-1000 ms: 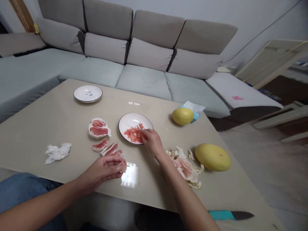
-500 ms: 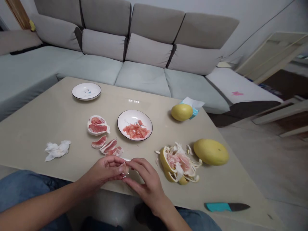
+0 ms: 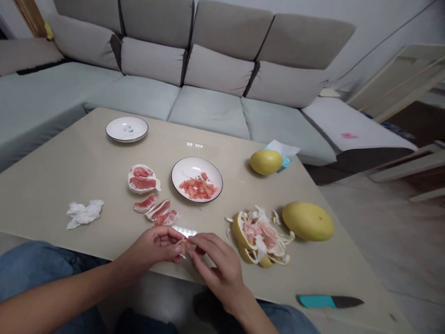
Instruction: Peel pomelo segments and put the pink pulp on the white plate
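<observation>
Over the table's near edge, my left hand point(image 3: 156, 246) and my right hand point(image 3: 217, 266) meet, both pinching a small pink pomelo piece point(image 3: 184, 244) between their fingertips. Just beyond them lie loose pomelo segments point(image 3: 158, 209) and a partly peeled chunk point(image 3: 142, 178). A white plate point(image 3: 197, 178) with pink pomelo flesh stands further back at the middle.
A heap of peel and pith point(image 3: 260, 236) lies right of my hands, with a whole pomelo point(image 3: 308, 221) beside it and a smaller one point(image 3: 266, 162) further back. A teal-handled knife point(image 3: 330, 302) lies near right. An empty plate point(image 3: 127, 128) and crumpled tissue point(image 3: 84, 213) are left.
My right hand left the plate of pomelo flesh and came back to the near edge, where it joined my left hand on the small piece.
</observation>
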The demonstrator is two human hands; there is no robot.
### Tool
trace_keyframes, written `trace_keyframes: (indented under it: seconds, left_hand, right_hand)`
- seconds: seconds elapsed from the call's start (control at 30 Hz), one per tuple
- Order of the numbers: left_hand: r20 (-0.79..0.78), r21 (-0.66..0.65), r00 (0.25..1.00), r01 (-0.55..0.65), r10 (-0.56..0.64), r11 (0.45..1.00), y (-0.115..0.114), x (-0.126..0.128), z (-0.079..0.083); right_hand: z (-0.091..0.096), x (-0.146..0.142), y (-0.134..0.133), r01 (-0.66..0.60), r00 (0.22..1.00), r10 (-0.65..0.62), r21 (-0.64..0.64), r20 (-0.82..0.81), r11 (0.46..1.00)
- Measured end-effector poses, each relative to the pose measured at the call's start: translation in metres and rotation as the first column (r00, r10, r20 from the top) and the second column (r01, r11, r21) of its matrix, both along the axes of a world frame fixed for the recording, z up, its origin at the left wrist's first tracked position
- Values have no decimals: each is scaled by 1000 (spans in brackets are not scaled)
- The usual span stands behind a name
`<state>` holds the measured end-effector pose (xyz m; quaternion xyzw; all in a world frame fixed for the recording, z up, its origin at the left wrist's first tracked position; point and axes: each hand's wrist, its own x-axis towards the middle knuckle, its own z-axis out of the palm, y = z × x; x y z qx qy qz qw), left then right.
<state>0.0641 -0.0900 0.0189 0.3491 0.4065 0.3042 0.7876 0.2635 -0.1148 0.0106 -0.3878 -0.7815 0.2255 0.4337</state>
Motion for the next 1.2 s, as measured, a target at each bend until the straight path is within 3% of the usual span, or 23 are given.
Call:
trace_keyframes:
  seconds: [0.13,0.37,0.57,1.07,1.2]
  left_hand:
    - [-27,5,1000,-8,8,1000,-1,0,-2]
    - [-41,34,999,20,-19,999,0,1,-4]
    - [-35,92,998,62,-60,994,1,1,-5]
    - [55,-11,971,233,-232,972,5,-8,3]
    - [92,-76,959,276,-269,958,7,-10,9]
  right_hand:
    - [-4,-3,-3,5,999,-6,44,42,999]
    - [1,-9,0,86,992,-93,-83,-84,993]
    - [0,-7,0,62,990,-80,-156,-116,986]
    - [11,8,5,-9,995,-15,-243,-95,970]
    - [16,13,5,-33,988,-20,-333,-156,942]
